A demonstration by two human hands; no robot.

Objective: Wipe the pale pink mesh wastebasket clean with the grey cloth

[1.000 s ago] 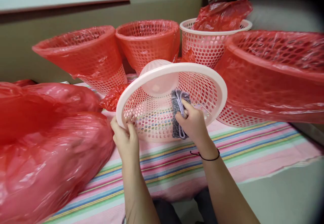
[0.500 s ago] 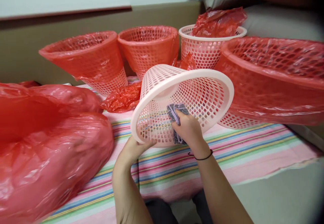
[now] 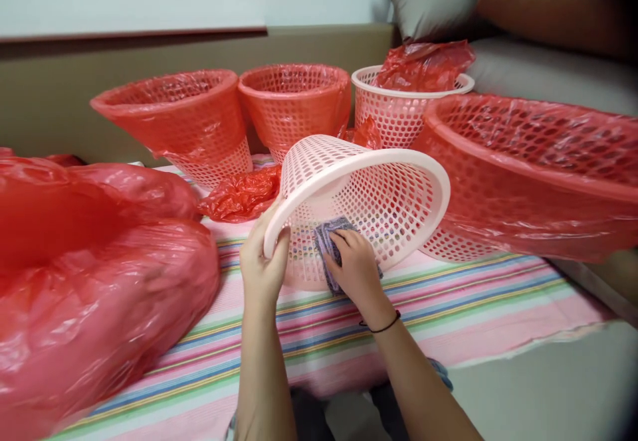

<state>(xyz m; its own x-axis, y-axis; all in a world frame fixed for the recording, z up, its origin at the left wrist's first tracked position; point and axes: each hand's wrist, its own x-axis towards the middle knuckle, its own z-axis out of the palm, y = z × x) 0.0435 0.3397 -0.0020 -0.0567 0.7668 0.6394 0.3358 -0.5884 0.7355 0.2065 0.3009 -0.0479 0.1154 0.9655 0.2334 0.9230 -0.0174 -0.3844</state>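
A pale pink perforated plastic basket [image 3: 319,159] lies tipped on its side, its wide mouth facing me. My left hand [image 3: 264,255] grips the rim at the left, thumb inside and fingers outside the wall. Inside the mouth, my right hand [image 3: 351,265] presses a grey-purple cloth [image 3: 323,238] against the lower wall. Its fingers are bent over the folded cloth, and a thin black band circles that wrist. Just left of the basket lies a crumpled red plastic bag [image 3: 242,195].
Red-bagged baskets stand at the back left [image 3: 199,122], back middle [image 3: 294,105] and right [image 3: 518,182]. Another pink basket [image 3: 386,112] has a red bag bunched in its top. A large red bag heap [image 3: 114,281] covers the left of the striped cloth [image 3: 319,335]. Grey cushions [image 3: 538,72] sit behind.
My left hand has moved up the rim from the bottom and now wraps around its left side. My right hand has shifted slightly left and down with the cloth, its fingers flatter over it.
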